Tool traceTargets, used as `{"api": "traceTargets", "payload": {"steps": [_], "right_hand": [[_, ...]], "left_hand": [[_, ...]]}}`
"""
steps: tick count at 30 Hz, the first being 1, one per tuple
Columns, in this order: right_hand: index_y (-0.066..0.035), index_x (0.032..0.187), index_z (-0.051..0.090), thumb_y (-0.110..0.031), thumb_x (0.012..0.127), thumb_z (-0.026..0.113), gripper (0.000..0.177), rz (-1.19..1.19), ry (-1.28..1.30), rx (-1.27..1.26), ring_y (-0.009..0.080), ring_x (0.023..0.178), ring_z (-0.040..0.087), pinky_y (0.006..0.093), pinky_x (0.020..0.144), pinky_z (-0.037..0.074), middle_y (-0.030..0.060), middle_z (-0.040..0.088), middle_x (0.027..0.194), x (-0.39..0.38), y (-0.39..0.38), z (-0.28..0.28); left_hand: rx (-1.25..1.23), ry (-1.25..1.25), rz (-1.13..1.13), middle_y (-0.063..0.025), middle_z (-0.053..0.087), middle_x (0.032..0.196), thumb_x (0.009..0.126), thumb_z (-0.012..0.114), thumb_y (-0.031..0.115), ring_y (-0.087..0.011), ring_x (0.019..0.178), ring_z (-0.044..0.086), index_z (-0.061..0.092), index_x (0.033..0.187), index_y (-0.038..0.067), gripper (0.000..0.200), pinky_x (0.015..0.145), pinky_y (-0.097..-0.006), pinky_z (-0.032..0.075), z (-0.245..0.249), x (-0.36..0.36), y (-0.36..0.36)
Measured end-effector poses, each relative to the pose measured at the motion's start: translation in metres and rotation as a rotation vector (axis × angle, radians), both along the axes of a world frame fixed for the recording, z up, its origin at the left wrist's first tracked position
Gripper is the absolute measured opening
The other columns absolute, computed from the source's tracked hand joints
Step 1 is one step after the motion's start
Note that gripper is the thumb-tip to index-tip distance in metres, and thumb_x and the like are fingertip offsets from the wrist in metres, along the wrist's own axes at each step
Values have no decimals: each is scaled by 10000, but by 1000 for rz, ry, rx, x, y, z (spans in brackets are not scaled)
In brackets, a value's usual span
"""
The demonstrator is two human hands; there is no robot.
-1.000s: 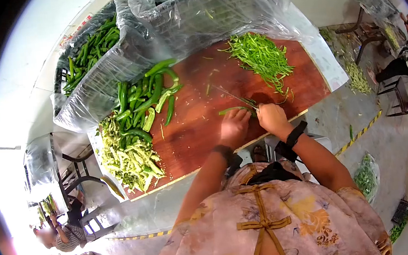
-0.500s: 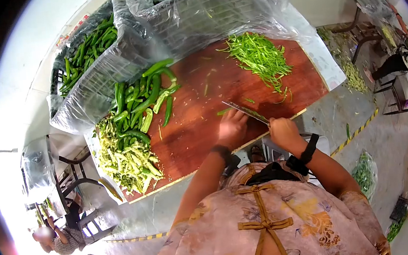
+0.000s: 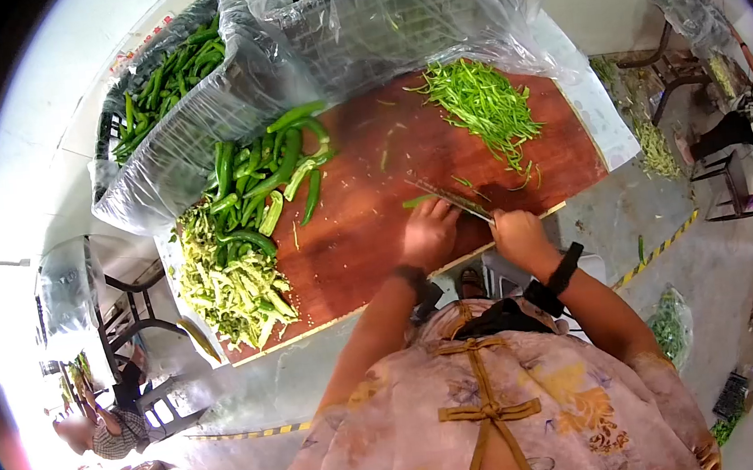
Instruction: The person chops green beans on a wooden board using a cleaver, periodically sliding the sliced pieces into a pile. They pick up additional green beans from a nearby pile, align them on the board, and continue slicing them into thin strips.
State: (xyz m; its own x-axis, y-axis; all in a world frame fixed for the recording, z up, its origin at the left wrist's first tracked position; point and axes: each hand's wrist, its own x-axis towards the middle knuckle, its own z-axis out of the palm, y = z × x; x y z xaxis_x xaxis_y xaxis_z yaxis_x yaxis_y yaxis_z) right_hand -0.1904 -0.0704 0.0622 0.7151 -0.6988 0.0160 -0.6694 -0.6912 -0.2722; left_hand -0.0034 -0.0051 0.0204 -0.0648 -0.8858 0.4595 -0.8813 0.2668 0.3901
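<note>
My right hand is closed around the handle of a knife, its blade slanting up and left over the red-brown board. Just left of the blade, my left hand presses its bent fingers on a piece of green pepper, mostly hidden beneath them. Thin green slivers lie beyond the blade. Farther up the board is a heap of shredded green pepper. At its left end, whole and split green peppers lie above a pile of pale pepper cores.
Behind the board stand plastic-lined crates; the left crate holds whole green peppers. Below right, a plastic bag of greens rests on the floor near yellow-black tape. Other people are at the far left and far right.
The knife blade has shifted slightly at the pepper piece, and more slivers show beside it. Both hands stay in nearly the same place. The view has tilted a little.
</note>
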Motion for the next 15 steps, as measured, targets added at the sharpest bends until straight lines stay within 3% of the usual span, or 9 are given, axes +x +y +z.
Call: {"api": "traceTargets", "payload": {"steps": [4, 6, 9, 15], "right_hand": [[-2, 781, 563, -179, 828, 538, 184, -62, 38, 73, 394, 609, 594, 483, 567, 481, 210, 585, 623, -8, 9, 10], [-15, 700, 589, -101, 778, 496, 149, -85, 55, 73, 384, 626, 625, 476, 582, 504, 209, 620, 674, -6, 11, 17], [-4, 773, 566, -160, 823, 538, 166, -50, 58, 95, 394, 619, 597, 486, 577, 480, 213, 591, 635, -8, 8, 11], [-7, 763, 577, -160, 827, 542, 169, 1, -30, 44, 387, 642, 604, 484, 586, 482, 211, 601, 664, 27, -6, -8]], "left_hand": [[37, -7, -14, -80, 581, 1009, 707, 558, 87, -284, 1004, 528, 636, 970, 55, 277, 875, -396, 449, 5, 0, -1], [30, -7, -16, -76, 581, 1007, 702, 555, 85, -282, 1004, 528, 637, 959, 55, 271, 874, -395, 449, 5, 0, -1], [12, -1, -16, -71, 580, 1007, 695, 552, 83, -279, 1003, 527, 639, 944, 53, 265, 873, -394, 449, 4, 1, -2], [4, 45, -32, -80, 587, 997, 689, 559, 81, -281, 993, 533, 636, 960, 46, 284, 866, -396, 454, 4, 2, 0]]}}
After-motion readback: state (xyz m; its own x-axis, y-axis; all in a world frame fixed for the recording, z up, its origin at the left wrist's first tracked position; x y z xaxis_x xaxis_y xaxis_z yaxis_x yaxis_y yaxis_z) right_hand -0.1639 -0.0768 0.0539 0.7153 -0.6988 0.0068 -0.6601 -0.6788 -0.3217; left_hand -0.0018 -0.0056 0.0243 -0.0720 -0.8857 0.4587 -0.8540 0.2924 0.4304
